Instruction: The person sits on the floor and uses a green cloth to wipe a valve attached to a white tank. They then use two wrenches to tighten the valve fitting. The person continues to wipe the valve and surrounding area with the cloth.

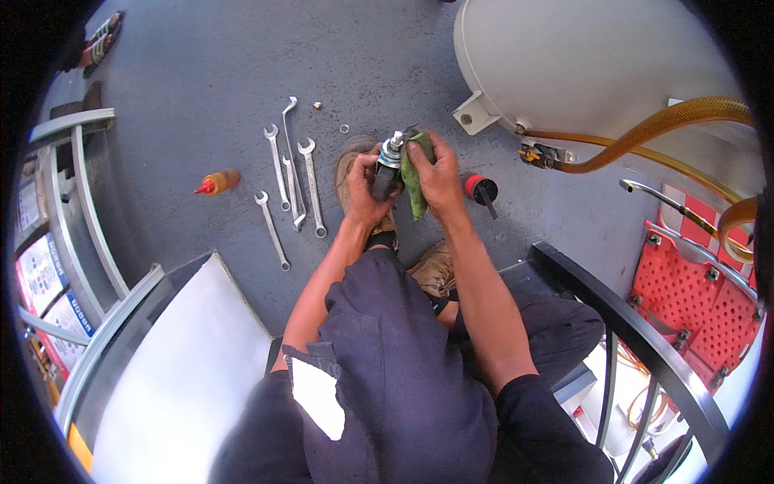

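Toward twelve o'clock from centre, the left hand (367, 194) clasps a black-and-silver caster (389, 167) while the right hand (439, 176) grips a green cloth (414, 181) just beside it, with wrenches (314, 192) at ten o'clock.

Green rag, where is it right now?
In the head view, above centre, the rag is in the right hand, just right of the black part.

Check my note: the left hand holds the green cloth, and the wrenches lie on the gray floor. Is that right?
Not quite. The head view shows the right hand holding the green cloth; the left hand grips a dark metal-stemmed part. The wrenches do lie on the gray floor.
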A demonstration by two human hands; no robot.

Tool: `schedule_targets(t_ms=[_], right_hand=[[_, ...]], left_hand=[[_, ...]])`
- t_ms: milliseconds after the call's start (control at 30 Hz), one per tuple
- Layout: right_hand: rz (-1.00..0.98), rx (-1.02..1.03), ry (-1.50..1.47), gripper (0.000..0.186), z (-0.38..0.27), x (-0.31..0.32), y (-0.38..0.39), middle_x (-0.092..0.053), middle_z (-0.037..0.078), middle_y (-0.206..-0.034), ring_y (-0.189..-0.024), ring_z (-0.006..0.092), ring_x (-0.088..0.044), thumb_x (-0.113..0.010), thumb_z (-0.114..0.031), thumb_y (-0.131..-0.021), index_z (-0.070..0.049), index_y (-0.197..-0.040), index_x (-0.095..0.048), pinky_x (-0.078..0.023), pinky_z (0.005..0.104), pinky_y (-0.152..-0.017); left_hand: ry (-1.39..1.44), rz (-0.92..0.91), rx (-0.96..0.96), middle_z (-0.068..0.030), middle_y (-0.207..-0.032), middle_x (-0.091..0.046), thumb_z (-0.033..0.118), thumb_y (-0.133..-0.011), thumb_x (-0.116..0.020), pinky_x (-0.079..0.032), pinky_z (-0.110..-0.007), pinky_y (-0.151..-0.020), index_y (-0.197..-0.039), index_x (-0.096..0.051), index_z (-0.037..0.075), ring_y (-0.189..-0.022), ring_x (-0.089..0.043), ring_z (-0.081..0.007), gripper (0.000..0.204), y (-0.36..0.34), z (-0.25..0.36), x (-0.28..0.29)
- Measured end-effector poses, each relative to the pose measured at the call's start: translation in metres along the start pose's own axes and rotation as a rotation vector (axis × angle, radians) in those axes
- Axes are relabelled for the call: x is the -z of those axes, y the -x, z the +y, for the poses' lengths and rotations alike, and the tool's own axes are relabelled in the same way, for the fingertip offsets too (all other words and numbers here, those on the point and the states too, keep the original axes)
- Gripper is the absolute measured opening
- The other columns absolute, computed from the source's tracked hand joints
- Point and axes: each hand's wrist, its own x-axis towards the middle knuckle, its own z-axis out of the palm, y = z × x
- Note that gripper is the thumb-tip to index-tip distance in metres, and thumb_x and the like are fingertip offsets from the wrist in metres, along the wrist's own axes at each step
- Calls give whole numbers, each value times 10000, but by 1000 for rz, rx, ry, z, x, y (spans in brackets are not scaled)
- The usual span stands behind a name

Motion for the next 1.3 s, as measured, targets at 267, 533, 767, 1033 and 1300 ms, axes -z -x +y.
schedule_targets(t_ms=[267,533,767,1033,1300], right_hand=[[247,-119,-109,223,3,21,-19,-675,32,-933,-800,135,-609,-622,-221,-1033,-9,-1091,-658,-522,334,-751],[347,400,477,312,-52,25,-1,-624,147,-1096,-1038,270,-577,-589,-282,-1050,-63,-1260,-659,-460,434,-963],[121,394,1019,336,-29,-4,11,-479,222,-1343,-1231,423,-450,-648,-210,-992,-91,-1306,-664,-395,506,-1053],[56,445,953,282,-35,-1,6,-526,195,-1306,-1227,396,-460,-675,-120,-936,-84,-1214,-699,-398,494,-1040],[97,633,945,284,-16,7,10,-629,97,-1202,-1203,356,-509,-675,-56,-887,-133,-1154,-735,-409,471,-1051]], left_hand=[[-189,-126,-131,-18,-1009,-677,294,-918,-524,-512,-301,-729,-1177,-632,95,-865,-633,-135,344,-5,-9,2],[-658,-24,-449,-5,-1025,-667,126,-954,-575,-477,-272,-899,-1146,-655,19,-979,-602,-114,234,-3,-14,-10],[-1039,-44,-786,-127,-1033,-613,56,-895,-625,-481,-339,-869,-1094,-601,-31,-943,-608,-262,219,-10,-19,-2],[-1073,-63,-839,-160,-1025,-583,42,-877,-620,-481,-372,-876,-1078,-586,-45,-956,-596,-308,222,-8,-17,-9],[-1024,-74,-751,-136,-1014,-590,67,-928,-616,-473,-354,-858,-1099,-603,-35,-929,-585,-258,199,-8,-16,-8]])
